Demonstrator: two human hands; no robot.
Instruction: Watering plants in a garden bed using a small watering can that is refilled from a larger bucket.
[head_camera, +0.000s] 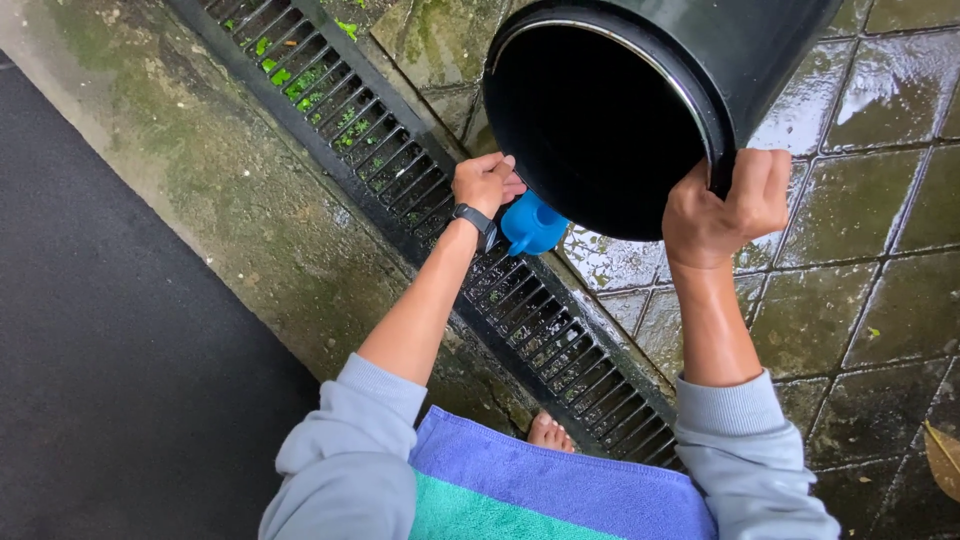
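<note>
Blue-and-green towel (560, 495) at the waist, nearest the lens; grey sleeves (345, 450) either side; a bare foot (549, 433) just beyond. Large black bin (610, 120) tipped on its side, mouth towards the camera, above wet tiles (850, 300) beside the drain grate (520, 310); right hand (722, 208) curled tight over the rim, fingers clamped; left hand (485, 182) closed around a blue dipper (531, 224) at the rim's lower edge. Bin looks stiff, bulky, probably light when empty, likely slick when wet; the rim seems the surest hold. Dark mat (110, 350) well apart, left.
</note>
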